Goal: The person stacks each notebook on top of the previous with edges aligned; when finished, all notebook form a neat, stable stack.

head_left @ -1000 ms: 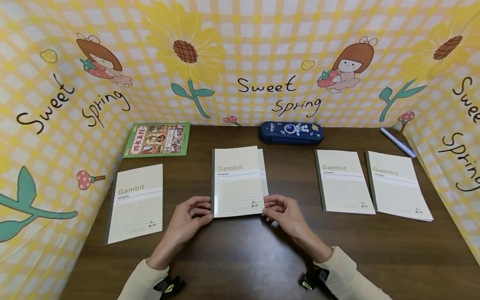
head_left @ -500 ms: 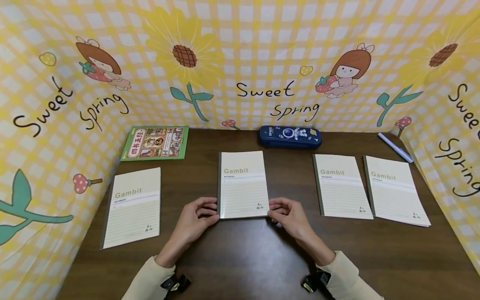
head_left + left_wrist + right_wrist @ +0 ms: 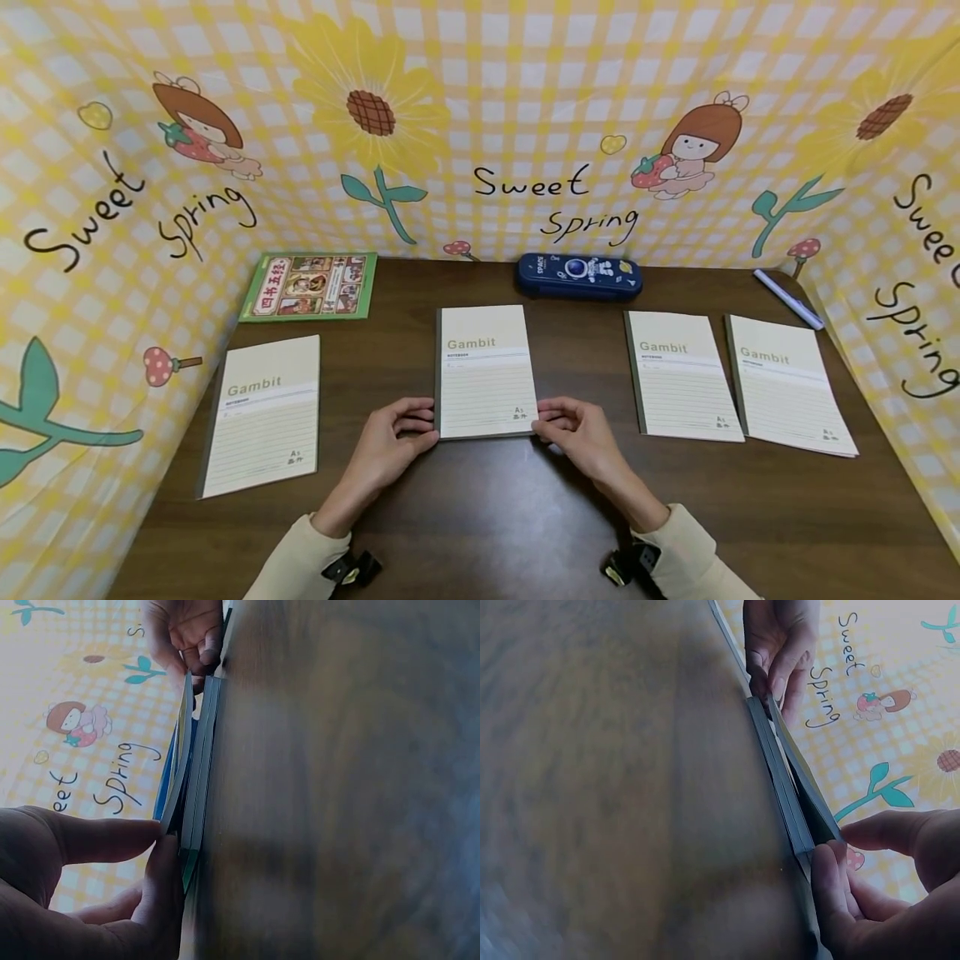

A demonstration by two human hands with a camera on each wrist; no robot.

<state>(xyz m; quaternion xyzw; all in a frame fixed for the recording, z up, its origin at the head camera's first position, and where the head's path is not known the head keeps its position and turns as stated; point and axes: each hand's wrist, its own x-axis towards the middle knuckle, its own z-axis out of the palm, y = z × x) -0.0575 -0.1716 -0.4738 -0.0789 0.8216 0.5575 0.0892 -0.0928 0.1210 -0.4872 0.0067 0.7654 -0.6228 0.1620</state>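
In the middle of the head view a cream "Gambit" notebook (image 3: 483, 387) with a dark spine faces up. My left hand (image 3: 390, 442) pinches its lower left corner between thumb and fingers. At the lower right corner, my right hand (image 3: 581, 433) grips the same notebook likewise. The left wrist view shows its near edge raised a little above a stack of notebooks (image 3: 201, 765) on the table. A narrow gap between that notebook and the stack (image 3: 780, 780) also appears in the right wrist view. From the head, the upper notebook hides the stack.
Another Gambit notebook (image 3: 262, 417) lies at the left. Two stand side by side at the right, a nearer notebook (image 3: 686, 375) and an outer notebook (image 3: 795, 387). Along the back are a green-edged book (image 3: 309, 286), a blue pencil case (image 3: 579, 277) and a pale pen (image 3: 787, 298).
The held notebook has shifted right and now covers the one beneath, whose right edge showed a second ago. Both hands keep their grip. The whole head view has shifted slightly.
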